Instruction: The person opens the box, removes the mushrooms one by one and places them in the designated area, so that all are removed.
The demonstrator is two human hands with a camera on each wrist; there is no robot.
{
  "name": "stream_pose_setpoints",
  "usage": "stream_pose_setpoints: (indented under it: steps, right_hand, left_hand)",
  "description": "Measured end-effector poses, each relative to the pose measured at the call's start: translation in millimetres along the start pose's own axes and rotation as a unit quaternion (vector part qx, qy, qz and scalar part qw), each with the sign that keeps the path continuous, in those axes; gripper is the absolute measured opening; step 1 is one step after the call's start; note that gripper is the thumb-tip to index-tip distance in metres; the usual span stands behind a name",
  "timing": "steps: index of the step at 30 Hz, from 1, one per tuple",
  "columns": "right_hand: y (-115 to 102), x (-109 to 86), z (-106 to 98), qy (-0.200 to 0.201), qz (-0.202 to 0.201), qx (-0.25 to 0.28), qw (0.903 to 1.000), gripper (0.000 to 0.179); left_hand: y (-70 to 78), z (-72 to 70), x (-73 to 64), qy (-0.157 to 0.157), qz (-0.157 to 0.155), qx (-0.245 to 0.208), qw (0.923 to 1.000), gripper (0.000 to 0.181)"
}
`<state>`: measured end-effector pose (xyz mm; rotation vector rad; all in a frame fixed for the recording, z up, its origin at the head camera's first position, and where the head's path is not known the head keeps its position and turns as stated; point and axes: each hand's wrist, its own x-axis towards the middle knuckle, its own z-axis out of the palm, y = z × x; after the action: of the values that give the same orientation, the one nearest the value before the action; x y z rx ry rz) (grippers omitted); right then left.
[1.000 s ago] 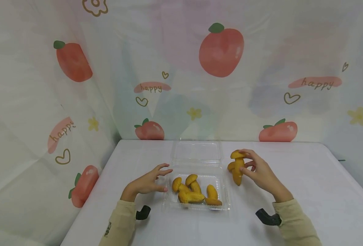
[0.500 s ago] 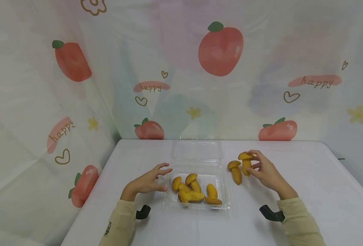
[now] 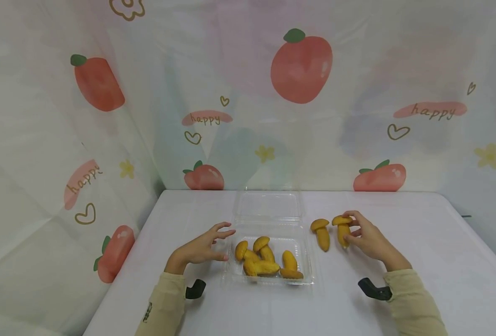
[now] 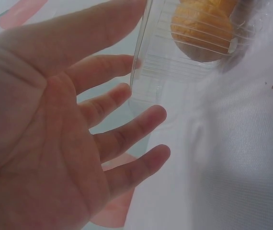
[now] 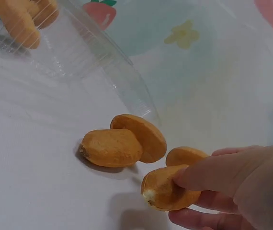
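My right hand (image 3: 367,238) pinches a yellow-brown mushroom (image 3: 342,228) between thumb and fingers, close over the table. Its pale stem end faces the camera in the right wrist view, and the fingers hide part of the cap. Just to the left lies another mushroom (image 3: 321,234) on the cloth. A clear plastic clamshell box (image 3: 310,261) with its lid (image 3: 268,205) folded back holds several more mushrooms (image 3: 261,269). At the box's left side is my left hand (image 3: 199,245), fingers spread and holding nothing, the fingertips (image 4: 122,90) right by the clear wall.
A white cloth covers the table (image 3: 264,310). Behind and to the left hangs a patterned curtain (image 3: 248,140) with printed fruit and lettering. Dark curved pieces (image 3: 373,289) are attached at both wrists.
The mushroom in my right hand has moved right and then down toward the table, away from the one lying beside the box. My left hand stays in place.
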<state>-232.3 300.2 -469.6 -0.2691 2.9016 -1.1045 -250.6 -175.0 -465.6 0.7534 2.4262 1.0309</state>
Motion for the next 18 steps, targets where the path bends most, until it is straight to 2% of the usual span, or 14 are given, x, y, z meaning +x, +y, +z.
stream_pose_setpoints:
  steps: [7,18]
  right_hand:
    - [9.5,2.8,5.6,-0.022,0.018,0.008,0.9996,0.057]
    - [17.8,5.4,13.2,-0.021,0.018,0.011,0.9995,0.056]
  left_hand:
    - [1.1,0.1,0.6,-0.001,-0.001,-0.013,0.9999,0.076]
    - [-0.9,0.4,1.4,-0.002,0.002,-0.013,0.9999,0.076]
